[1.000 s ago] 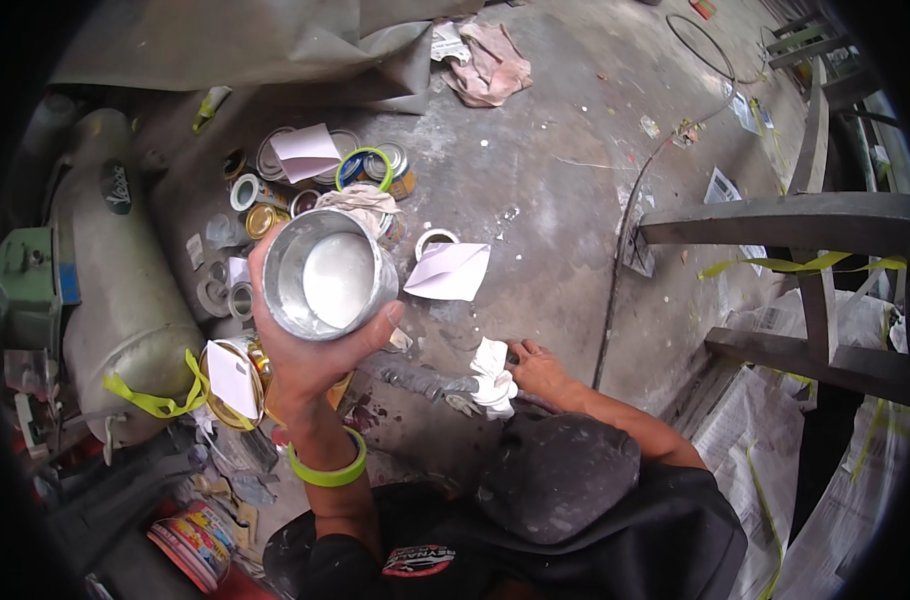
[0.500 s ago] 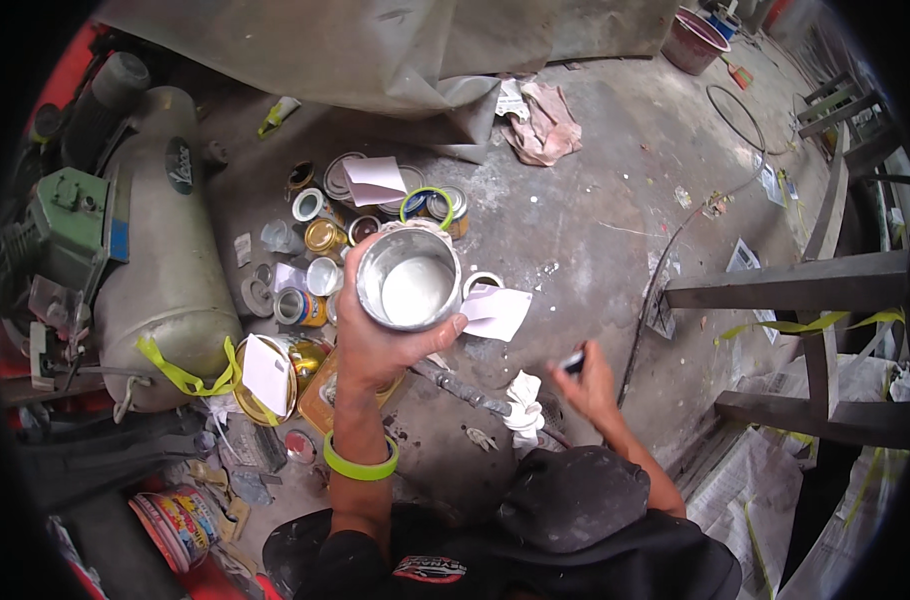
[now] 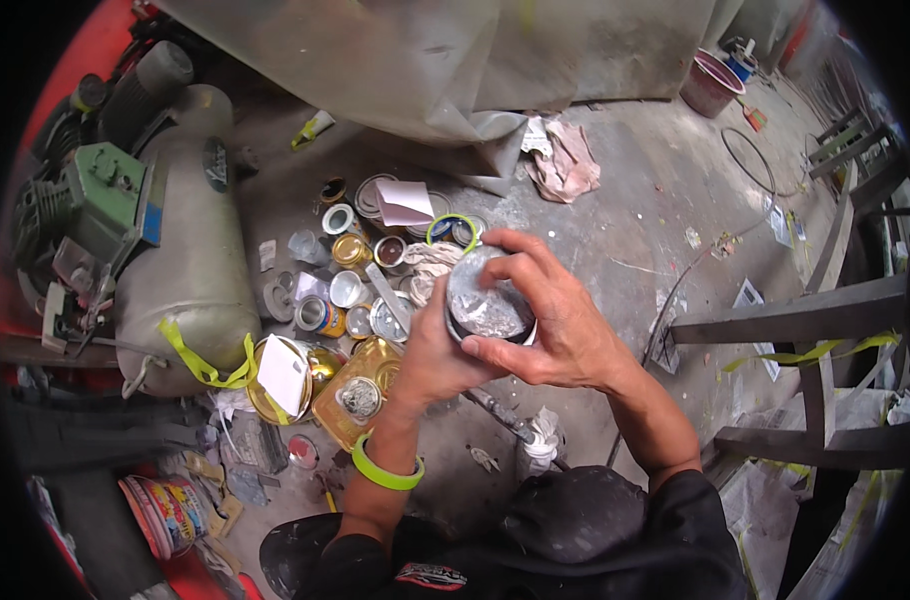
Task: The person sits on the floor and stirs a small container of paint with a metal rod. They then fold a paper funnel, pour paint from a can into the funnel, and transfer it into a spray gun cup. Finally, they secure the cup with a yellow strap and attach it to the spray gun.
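My left hand (image 3: pixel 437 355) is wrapped round the metal can (image 3: pixel 455 328) held out over the floor. My right hand (image 3: pixel 565 320) has its fingers curled over a grey, paint-crusted lid (image 3: pixel 482 300) sitting on the can's mouth, thumb at the near rim. A lime green tape roll (image 3: pixel 385 472) circles my left wrist. Just left of my hands are small paint cans (image 3: pixel 320 318), a metal strip (image 3: pixel 385 295) and crumpled rags (image 3: pixel 430 255). Below them lie a gold rectangular tin (image 3: pixel 335 415) and a grey rod or hose (image 3: pixel 490 410) with white paper wrapped round it (image 3: pixel 543 430).
A grey compressor tank (image 3: pixel 185 280) with a green motor housing stands at the left. A plastic sheet (image 3: pixel 405 60) hangs across the back, near a maroon tub (image 3: pixel 713 88). Metal frames (image 3: pixel 775 315) and a cable (image 3: pixel 770 190) are at the right, a printed bucket (image 3: pixel 165 515) lower left.
My right hand has risen from low by the hose onto the can, where a grey lid now covers the white inside. The can has moved right, and the view has shifted.
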Tool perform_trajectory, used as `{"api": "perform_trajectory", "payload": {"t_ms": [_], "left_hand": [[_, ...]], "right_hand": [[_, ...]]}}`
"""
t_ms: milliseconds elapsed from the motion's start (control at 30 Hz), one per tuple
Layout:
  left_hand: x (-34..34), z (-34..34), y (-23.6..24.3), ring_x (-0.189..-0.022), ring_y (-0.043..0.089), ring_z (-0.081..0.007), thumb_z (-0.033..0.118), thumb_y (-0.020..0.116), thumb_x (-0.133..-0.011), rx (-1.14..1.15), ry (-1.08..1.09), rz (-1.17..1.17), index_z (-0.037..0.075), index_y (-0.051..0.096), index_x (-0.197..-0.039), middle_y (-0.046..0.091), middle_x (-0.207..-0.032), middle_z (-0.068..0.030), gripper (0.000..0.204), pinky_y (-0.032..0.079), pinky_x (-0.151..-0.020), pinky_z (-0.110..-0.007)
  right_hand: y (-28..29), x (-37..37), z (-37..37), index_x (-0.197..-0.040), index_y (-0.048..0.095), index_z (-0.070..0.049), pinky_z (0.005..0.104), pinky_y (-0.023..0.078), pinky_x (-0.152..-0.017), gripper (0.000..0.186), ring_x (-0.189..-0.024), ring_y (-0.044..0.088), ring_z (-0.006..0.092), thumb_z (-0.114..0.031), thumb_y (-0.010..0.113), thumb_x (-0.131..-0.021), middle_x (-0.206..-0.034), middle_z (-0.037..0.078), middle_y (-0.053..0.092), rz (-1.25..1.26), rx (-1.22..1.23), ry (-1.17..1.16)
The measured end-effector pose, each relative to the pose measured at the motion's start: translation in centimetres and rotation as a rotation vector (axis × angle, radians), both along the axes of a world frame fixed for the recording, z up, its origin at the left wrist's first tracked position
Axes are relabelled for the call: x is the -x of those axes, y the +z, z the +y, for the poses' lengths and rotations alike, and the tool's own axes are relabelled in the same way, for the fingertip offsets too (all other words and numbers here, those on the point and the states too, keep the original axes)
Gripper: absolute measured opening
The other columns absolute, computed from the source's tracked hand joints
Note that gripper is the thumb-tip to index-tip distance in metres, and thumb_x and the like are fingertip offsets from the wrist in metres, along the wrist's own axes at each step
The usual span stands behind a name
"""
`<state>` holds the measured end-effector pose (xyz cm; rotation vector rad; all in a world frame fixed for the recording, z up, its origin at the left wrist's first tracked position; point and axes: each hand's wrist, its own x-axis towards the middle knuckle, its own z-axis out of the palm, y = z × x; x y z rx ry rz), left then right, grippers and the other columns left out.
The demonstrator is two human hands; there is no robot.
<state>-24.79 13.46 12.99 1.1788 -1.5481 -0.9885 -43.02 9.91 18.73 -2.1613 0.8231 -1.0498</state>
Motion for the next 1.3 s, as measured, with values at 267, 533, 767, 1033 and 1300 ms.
{"api": "perform_trajectory", "payload": {"t_ms": [267,533,767,1033,1300], "left_hand": [[-0.3,0.0,-1.3,-0.107,0.069,-0.0313,0.024,0.091,-0.061,0.079,-0.039,-0.088,0.002,0.046,-0.136,0.067,-0.118,-0.0176,0.09,0.055,-0.09,-0.04],[0.2,0.4,-1.0,-0.109,0.066,-0.0399,0.024,0.089,-0.063,0.108,-0.044,-0.157,0.001,0.042,-0.138,0.065,-0.118,-0.023,0.091,0.054,-0.093,-0.044],[1.1,0.7,-0.8,-0.101,0.068,-0.0433,0.023,0.088,-0.063,0.24,0.006,-0.187,-0.002,0.044,-0.134,0.066,-0.112,-0.0256,0.087,0.056,-0.083,-0.046],[-0.1,0.1,0.2,-0.099,0.072,-0.0261,0.026,0.095,-0.057,0.124,0.049,-0.062,0.002,0.047,-0.132,0.071,-0.107,-0.0174,0.092,0.058,-0.087,-0.037],[-2.9,-0.1,1.9,-0.105,0.067,-0.0176,0.02,0.096,-0.057,0.129,0.126,-0.032,-0.001,0.046,-0.132,0.069,-0.115,-0.0131,0.093,0.053,-0.093,-0.033]], "right_hand": [[-0.5,-0.4,1.2,-0.131,0.065,-0.016,0.0493,0.04,-0.106,0.051,-0.125,0.049,0.0454,-0.033,0.071,-0.083,-0.136,0.028,0.048,0.239,0.087,0.036],[0.1,0.4,1.8,-0.128,0.067,-0.016,0.0483,0.045,-0.101,0.051,-0.119,0.053,0.0447,-0.032,0.071,-0.08,-0.135,0.028,0.05,0.37,0.168,0.018],[-0.5,0.0,2.8,-0.132,0.061,-0.011,0.0494,0.043,-0.1,0.054,-0.121,0.051,0.0439,-0.033,0.067,-0.084,-0.133,0.028,0.05,0.34,0.242,-0.074],[-2.6,4.5,-1.5,-0.151,0.041,-0.012,0.0498,0.034,-0.115,0.071,-0.137,0.041,0.044,-0.03,0.068,-0.088,-0.149,0.027,0.04,-0.036,-0.328,0.092],[-18.9,6.2,-0.2,-0.146,0.047,-0.014,0.0468,0.036,-0.114,0.069,-0.136,0.042,0.0445,-0.016,0.072,-0.082,-0.148,0.026,0.043,0.483,-0.381,-0.095]]}}
